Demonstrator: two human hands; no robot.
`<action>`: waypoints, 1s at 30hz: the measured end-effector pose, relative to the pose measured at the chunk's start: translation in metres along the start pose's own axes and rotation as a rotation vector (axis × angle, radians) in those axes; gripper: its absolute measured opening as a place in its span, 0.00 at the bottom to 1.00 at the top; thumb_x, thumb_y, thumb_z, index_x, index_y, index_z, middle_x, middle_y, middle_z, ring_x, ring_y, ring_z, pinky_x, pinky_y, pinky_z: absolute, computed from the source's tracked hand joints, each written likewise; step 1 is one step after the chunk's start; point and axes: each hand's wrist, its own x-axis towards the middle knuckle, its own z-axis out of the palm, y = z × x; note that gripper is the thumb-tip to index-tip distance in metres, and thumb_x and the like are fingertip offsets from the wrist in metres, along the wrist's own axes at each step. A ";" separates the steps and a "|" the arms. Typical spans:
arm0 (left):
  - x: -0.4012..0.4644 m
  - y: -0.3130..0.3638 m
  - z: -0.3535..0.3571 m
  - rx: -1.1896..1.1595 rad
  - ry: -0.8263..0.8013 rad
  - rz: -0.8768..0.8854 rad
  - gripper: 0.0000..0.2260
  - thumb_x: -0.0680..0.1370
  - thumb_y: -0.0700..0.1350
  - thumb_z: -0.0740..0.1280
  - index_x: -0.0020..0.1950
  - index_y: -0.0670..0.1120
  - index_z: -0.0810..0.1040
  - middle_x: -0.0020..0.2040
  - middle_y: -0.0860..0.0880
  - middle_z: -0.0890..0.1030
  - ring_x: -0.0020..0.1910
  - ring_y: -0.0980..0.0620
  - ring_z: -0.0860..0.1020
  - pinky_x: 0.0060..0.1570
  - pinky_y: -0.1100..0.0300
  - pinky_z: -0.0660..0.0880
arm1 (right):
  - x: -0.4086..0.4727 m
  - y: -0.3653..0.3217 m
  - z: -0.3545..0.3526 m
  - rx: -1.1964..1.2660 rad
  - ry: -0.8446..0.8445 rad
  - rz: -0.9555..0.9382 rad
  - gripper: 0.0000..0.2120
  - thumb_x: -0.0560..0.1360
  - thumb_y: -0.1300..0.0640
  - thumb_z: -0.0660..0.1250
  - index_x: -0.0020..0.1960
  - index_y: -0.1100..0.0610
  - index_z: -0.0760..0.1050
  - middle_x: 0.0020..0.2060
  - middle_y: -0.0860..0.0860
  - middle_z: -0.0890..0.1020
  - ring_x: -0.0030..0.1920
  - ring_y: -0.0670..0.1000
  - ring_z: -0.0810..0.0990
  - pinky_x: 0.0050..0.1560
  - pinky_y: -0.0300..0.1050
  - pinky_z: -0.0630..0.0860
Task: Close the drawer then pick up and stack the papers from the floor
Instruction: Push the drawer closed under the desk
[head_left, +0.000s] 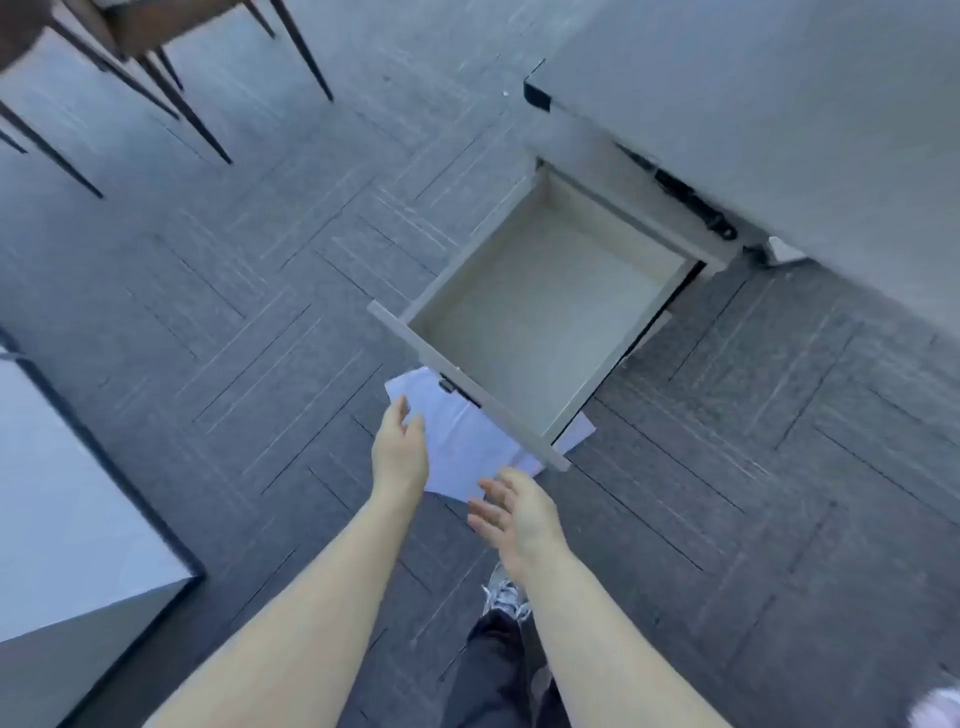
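A grey drawer (467, 387) stands pulled far out of a grey desk (779, 119); its inside is bare. White papers (462, 447) lie on the dark carpet under the drawer's front panel, partly hidden by it. My left hand (399, 452) hovers over the papers, just short of the drawer front, fingers apart and holding nothing. My right hand (514, 514) is a little nearer to me, below the drawer's front corner, palm turned inward, fingers spread, also holding nothing.
Dark chair legs (171, 98) stand at the top left. A white-topped table with a black edge (93, 509) fills the lower left. My leg and shoe (501, 603) are below the hands. Dark patterned carpet (260, 291) covers the floor.
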 end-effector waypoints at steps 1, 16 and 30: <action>0.012 -0.002 0.005 -0.035 -0.018 -0.038 0.22 0.81 0.42 0.54 0.76 0.46 0.61 0.76 0.50 0.65 0.73 0.50 0.66 0.71 0.54 0.62 | 0.010 0.000 0.003 0.085 0.007 0.031 0.18 0.80 0.55 0.58 0.69 0.58 0.69 0.63 0.56 0.77 0.55 0.58 0.79 0.59 0.56 0.77; 0.080 0.032 0.090 -0.034 -0.123 0.015 0.24 0.80 0.39 0.53 0.74 0.57 0.65 0.66 0.53 0.77 0.48 0.54 0.76 0.46 0.62 0.72 | 0.063 -0.079 -0.009 0.351 0.086 -0.028 0.17 0.82 0.60 0.53 0.66 0.65 0.70 0.64 0.59 0.78 0.50 0.56 0.82 0.44 0.49 0.79; 0.129 0.158 0.226 0.253 0.110 0.200 0.20 0.72 0.33 0.54 0.54 0.49 0.80 0.33 0.47 0.73 0.38 0.40 0.70 0.36 0.57 0.63 | 0.111 -0.251 -0.067 0.232 -0.003 -0.084 0.14 0.82 0.56 0.54 0.63 0.62 0.70 0.63 0.58 0.79 0.48 0.57 0.82 0.45 0.50 0.79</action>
